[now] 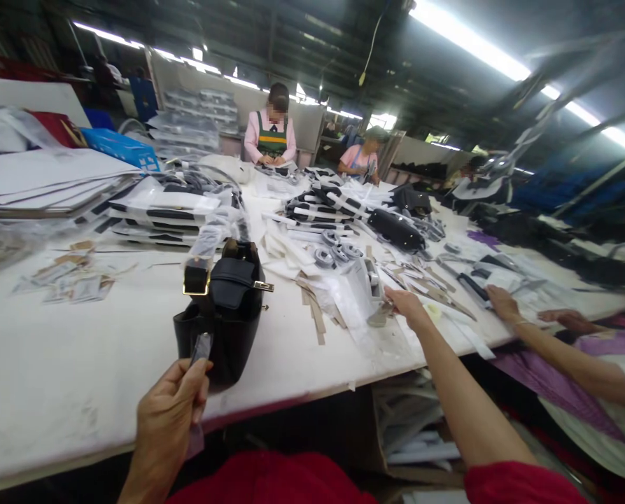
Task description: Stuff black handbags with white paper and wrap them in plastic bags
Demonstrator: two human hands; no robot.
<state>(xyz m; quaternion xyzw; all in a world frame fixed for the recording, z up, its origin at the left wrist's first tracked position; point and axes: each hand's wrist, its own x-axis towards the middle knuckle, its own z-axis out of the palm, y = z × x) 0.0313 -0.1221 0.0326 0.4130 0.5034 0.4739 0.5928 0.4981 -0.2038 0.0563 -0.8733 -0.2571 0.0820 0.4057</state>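
A black handbag [239, 315] with gold-coloured hardware stands on the table in front of me, its flap clasp facing right. My left hand [173, 406] is closed at its near side, thumb and finger pinching a short strap end wrapped in clear film [202, 347]. To the right my right hand [409, 308] reaches over the table, fingers closed beside a pale tape dispenser [373, 280]. A greyish piece [379, 315] shows just under those fingers; whether they grip it or the dispenser I cannot tell.
Film-wrapped bag parts [159, 210] lie stacked at the back left, near paper tags [75, 273]. Tape rolls [336, 253], paper strips [312, 308] and more black bags [396, 229] cover the middle. A co-worker's hand [502, 304] is close on my right; two people work across the table.
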